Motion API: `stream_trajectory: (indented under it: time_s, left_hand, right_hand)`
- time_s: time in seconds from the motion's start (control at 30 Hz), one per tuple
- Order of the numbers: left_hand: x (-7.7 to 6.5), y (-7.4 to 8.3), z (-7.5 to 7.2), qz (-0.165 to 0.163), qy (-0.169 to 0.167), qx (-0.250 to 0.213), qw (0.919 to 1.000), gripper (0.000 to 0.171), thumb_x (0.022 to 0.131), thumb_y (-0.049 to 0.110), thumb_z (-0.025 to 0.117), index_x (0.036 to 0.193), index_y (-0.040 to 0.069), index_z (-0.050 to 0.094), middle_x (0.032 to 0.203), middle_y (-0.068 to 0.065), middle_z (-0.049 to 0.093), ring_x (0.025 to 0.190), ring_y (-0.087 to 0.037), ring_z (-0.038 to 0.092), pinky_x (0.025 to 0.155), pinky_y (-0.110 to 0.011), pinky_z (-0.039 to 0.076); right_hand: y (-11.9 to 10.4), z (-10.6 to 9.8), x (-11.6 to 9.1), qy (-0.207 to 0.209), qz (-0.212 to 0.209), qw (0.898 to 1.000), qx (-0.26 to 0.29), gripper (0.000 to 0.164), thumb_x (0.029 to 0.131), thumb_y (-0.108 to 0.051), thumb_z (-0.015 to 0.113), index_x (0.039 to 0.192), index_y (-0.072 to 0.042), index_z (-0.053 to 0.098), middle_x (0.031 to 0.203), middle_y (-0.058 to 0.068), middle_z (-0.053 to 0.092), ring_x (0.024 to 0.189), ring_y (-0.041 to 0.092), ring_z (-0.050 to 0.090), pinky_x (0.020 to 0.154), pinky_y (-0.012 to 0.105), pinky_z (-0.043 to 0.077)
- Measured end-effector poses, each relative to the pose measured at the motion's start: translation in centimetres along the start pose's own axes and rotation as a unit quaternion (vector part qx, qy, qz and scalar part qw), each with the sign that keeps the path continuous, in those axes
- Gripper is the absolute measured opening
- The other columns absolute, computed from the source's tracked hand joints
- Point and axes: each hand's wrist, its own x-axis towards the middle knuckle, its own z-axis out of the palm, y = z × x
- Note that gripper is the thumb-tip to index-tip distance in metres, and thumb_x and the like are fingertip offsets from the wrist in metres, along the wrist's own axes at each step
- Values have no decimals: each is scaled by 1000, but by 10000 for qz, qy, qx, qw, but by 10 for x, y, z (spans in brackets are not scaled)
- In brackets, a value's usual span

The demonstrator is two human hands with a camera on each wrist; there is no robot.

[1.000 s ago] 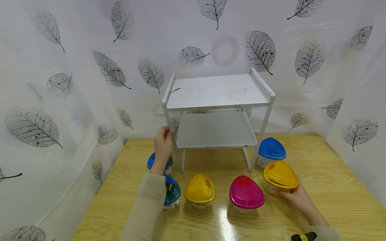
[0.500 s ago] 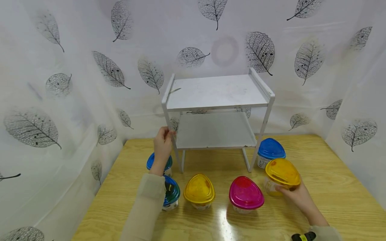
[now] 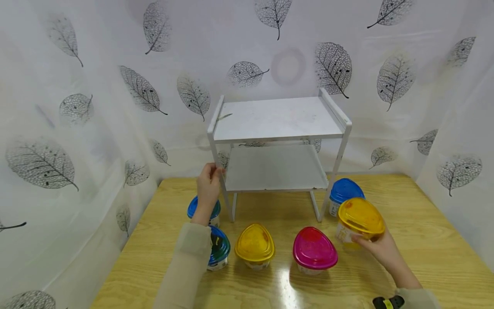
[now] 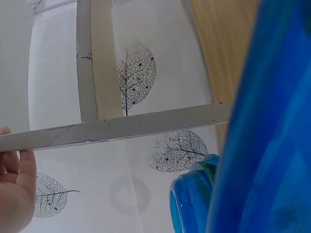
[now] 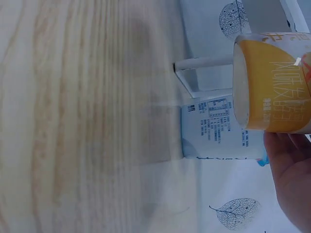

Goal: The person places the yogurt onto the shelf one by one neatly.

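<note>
Wood-grained table [image 3: 432, 244], handheld triangular-lidded tub [image 3: 360, 217]

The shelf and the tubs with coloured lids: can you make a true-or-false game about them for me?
1. The right grip holds a yellow-lidded tub. True.
2. The left grip holds nothing. False: it holds a leg of the white shelf.
3. The held tub is off the table. True.
4. The pink-lidded tub stands on the shelf. False: it stands on the table.
5. Another yellow-lidded tub stands to the left of the pink one. True.
</note>
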Motion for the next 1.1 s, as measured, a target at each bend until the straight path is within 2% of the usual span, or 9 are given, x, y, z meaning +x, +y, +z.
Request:
stream_trajectory:
  time_s: [0.13, 0.27, 0.67, 0.83, 1.1]
  left_hand:
    - [-3, 16, -2, -9, -2, -45, 10000, 15, 89, 4, 48, 88, -10, 52, 82, -25, 60, 78, -35, 58, 70, -42, 48]
    - [-6, 34, -3, 53, 73, 187, 9998, 12, 89, -1, 48, 87, -12, 51, 81, -26, 60, 77, -37, 58, 68, -43, 49]
    - [-5, 38, -5, 104, 29, 86, 9999, 13, 89, -1, 48, 87, -13, 51, 81, -27, 59, 77, -38, 58, 70, -45, 48]
    - [-4, 37, -5, 106, 48, 104, 9999, 14, 89, 0, 49, 86, -13, 52, 80, -27, 59, 76, -37, 58, 67, -45, 48]
    - [-4, 36, -4, 89, 41, 63, 9999, 15, 89, 0, 49, 87, -14, 51, 81, -27, 59, 76, -38, 58, 68, -46, 48]
  right_hand:
    - [-5, 1, 2, -19, -56, 9998, -166, 54, 77, 3, 64, 122, -12, 37, 105, -23, 45, 92, -8, 46, 72, 11, 42]
    - [-10, 2, 4, -43, -93, 9995, -295, 53, 77, 2, 65, 121, -10, 37, 104, -23, 45, 91, -8, 46, 71, 13, 43]
    - [-27, 5, 12, -40, -313, 9991, -295, 52, 76, 4, 65, 118, -6, 38, 102, -19, 47, 89, -5, 48, 69, 16, 45]
    - [-35, 6, 19, -84, -563, 9979, -313, 52, 74, 7, 66, 118, 0, 38, 103, -18, 48, 91, -4, 48, 70, 16, 45]
    - [-45, 9, 24, -95, -759, 9965, -325, 52, 73, 10, 66, 117, 2, 40, 103, -19, 49, 91, -4, 49, 70, 16, 45]
